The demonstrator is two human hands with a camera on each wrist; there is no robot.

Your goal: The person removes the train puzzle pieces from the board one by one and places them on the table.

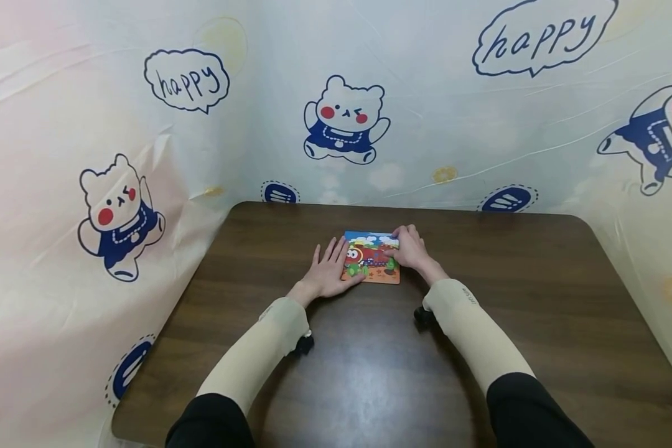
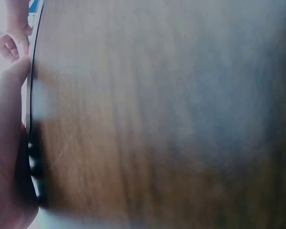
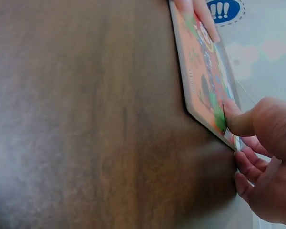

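Observation:
A flat square picture board point(image 1: 372, 272) with a red cartoon train, blue sky and orange ground lies on the brown table. Over its left side my left hand point(image 1: 329, 274) rests, fingers straight and spread, thumb along the near edge. My right hand point(image 1: 411, 249) is at the board's right side near the far corner. In the right wrist view, the right thumb point(image 3: 238, 119) presses on the printed face while the other fingers curl at the edge, pinching it. The left wrist view catches the left hand point(image 2: 5, 105) only at its left border, blurred.
The brown wooden table point(image 1: 537, 323) has rounded corners and extends around the board on all sides. A printed cloth point(image 1: 425, 124) with cartoon bears and "happy" bubbles hangs behind it and at both sides. Dark wrist cameras sit below both wrists.

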